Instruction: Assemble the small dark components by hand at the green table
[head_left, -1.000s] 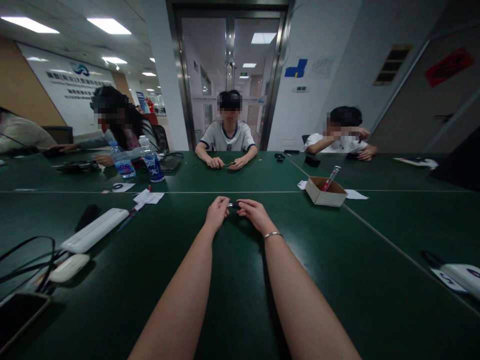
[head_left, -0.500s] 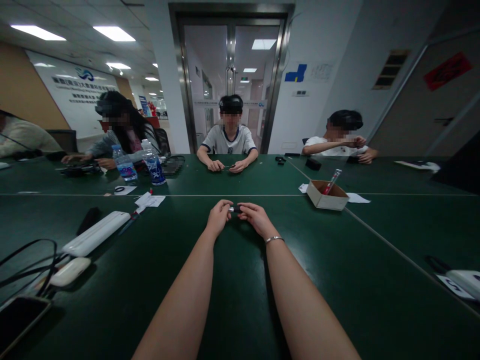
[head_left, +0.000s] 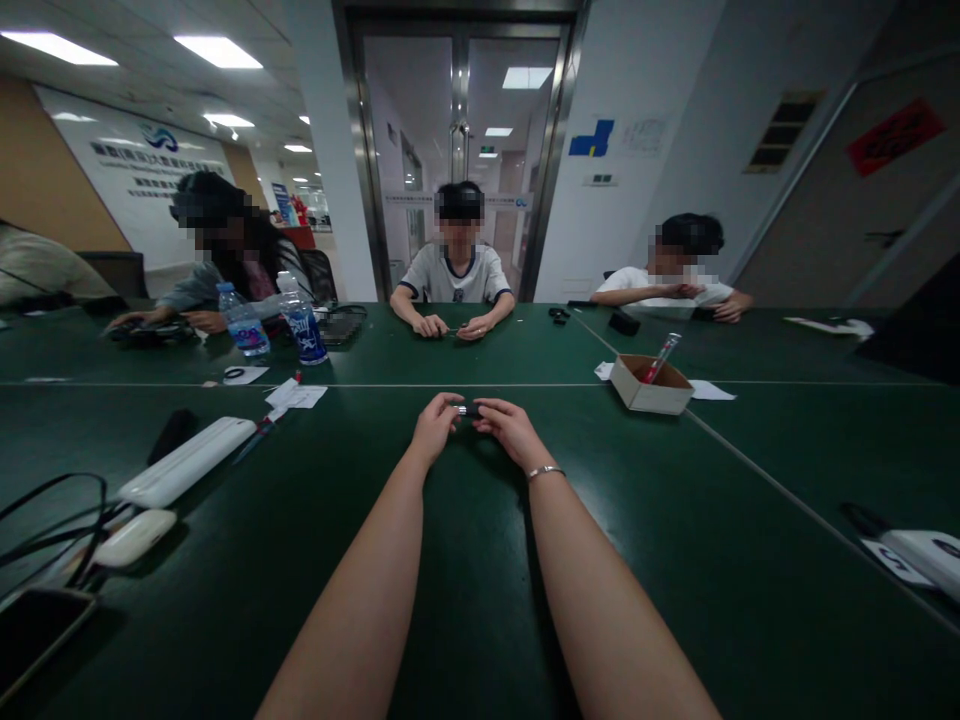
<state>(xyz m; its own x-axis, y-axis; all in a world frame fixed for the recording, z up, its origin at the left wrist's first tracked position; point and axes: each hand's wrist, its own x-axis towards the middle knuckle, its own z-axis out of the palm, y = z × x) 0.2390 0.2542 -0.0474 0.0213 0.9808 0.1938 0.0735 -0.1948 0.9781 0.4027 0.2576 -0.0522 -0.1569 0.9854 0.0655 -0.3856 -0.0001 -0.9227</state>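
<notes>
Both hands meet over the green table (head_left: 480, 560), holding a small black-and-silver stick (head_left: 469, 411) level between them. My left hand (head_left: 435, 428) pinches its silver end between thumb and fingers. At the black end, the fingertips of my right hand (head_left: 511, 430) are closed on it, with a metal bracelet on that wrist. The fingers partly cover the stick, and its exact kind is too small to make out.
An open cardboard box (head_left: 651, 386) with a red-and-clear tube stands ahead to the right. Two bottles (head_left: 306, 325), paper slips (head_left: 296, 394), a long white device (head_left: 187, 462) and a phone (head_left: 41, 640) lie leftward. Several people sit around the table.
The camera view has shifted slightly, so everything sits a little higher and further left. Both hands keep their hold on the stick, with barely any movement.
</notes>
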